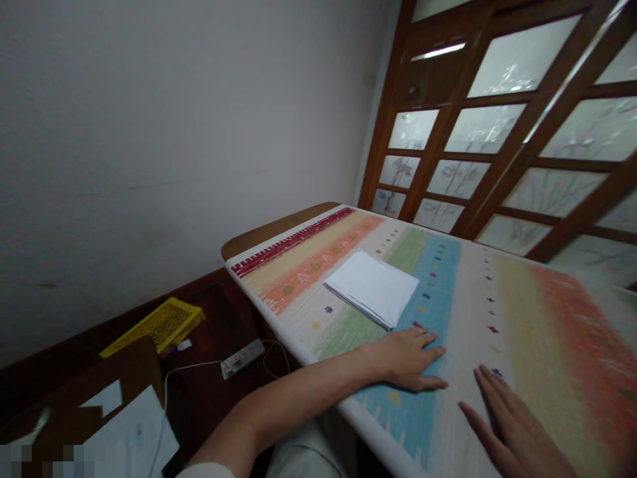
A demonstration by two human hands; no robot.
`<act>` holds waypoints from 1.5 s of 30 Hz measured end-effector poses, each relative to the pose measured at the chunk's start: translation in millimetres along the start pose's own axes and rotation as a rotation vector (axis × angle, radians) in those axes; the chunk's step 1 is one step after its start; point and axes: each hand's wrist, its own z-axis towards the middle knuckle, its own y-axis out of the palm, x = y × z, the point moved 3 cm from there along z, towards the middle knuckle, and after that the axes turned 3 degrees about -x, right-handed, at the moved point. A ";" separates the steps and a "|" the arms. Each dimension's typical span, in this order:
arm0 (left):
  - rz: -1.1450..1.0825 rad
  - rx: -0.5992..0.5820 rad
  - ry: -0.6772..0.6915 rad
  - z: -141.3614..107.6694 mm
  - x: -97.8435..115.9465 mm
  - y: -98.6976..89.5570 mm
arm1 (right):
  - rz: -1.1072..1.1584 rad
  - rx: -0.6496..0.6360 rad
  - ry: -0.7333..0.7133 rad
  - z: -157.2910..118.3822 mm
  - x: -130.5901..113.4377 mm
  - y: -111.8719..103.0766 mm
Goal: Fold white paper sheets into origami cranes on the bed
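My left hand [412, 360] lies flat on the striped tablecloth [468, 318], fingers spread over its blue band. Just beyond that hand is a stack of white paper [374, 285], its near corner close to my knuckles; whether they touch I cannot tell. My right hand [512, 425] is at the lower right over the cream and yellow bands, thumb apart from the stretched fingers. Neither hand holds anything. Part of the right hand is cut off by the frame's bottom edge.
A yellow plastic basket [166, 322] sits on the floor to the left. Near it lie a white power strip [242, 358] and its cable. Loose paper sheets [132, 428] rest on a brown surface at lower left. Wooden doors with glass panes [462, 126] stand behind the table.
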 end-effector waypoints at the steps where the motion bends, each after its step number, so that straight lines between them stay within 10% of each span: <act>1: -0.024 0.031 0.049 -1.6 0.5 -5.4 | -0.012 -0.008 -0.003 1.0 -6.0 -3.8; 4: -0.146 0.172 0.029 -7.7 -9.9 -27.1 | -0.019 -0.021 0.016 3.2 -18.9 -12.2; 10: -0.231 0.368 -0.595 -30.7 -97.8 -67.9 | 0.058 -0.016 0.082 4.1 -31.6 -23.2; 18: -0.209 0.285 -0.884 -42.6 -192.5 -68.7 | 0.162 -0.025 0.167 8.5 -37.9 -37.9; 45: -0.137 -0.027 -0.446 -48.9 -136.4 -32.6 | 0.245 -0.106 0.139 30.5 -44.7 -50.5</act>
